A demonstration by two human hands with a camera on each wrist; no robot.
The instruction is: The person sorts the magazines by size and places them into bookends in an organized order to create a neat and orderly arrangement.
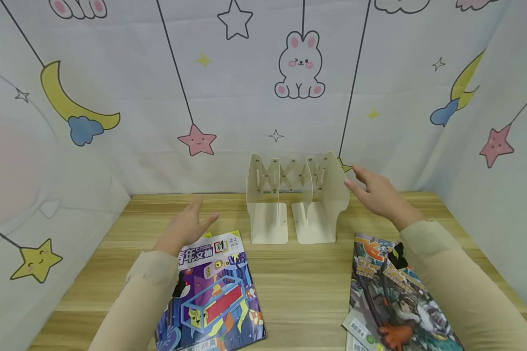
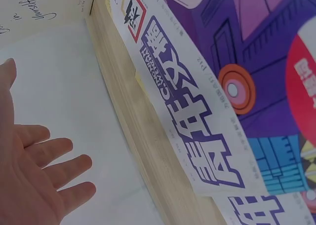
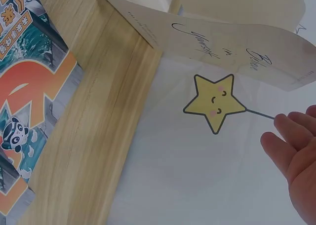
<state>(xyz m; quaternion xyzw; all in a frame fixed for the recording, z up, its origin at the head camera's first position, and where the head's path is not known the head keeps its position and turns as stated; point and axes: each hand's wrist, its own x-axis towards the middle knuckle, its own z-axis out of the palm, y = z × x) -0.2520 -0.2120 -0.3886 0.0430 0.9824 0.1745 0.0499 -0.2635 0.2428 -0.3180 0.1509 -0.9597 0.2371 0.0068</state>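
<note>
A cream expandable book rack (image 1: 340, 200) stands upright at the back of the table, its crisscross slats and inner dividers showing between two end panels. To its left, my left hand (image 1: 186, 226) is held in the air above the top of a purple magazine (image 1: 219, 297), fingers spread and holding nothing. My right hand (image 1: 382, 197) hovers just right of the rack's right panel. In the right wrist view a gap separates those fingers (image 3: 277, 151) from the lettered panel (image 3: 222, 47). Nearer my right forearm lies a comic-style magazine (image 1: 391, 297), partly covered by the sleeve.
More printed covers peek out under both magazines, so each lies on a stack. The wooden table (image 1: 298, 292) meets a white cloth backdrop (image 1: 237, 97) printed with stars, moons and a rabbit, which also hangs along both sides.
</note>
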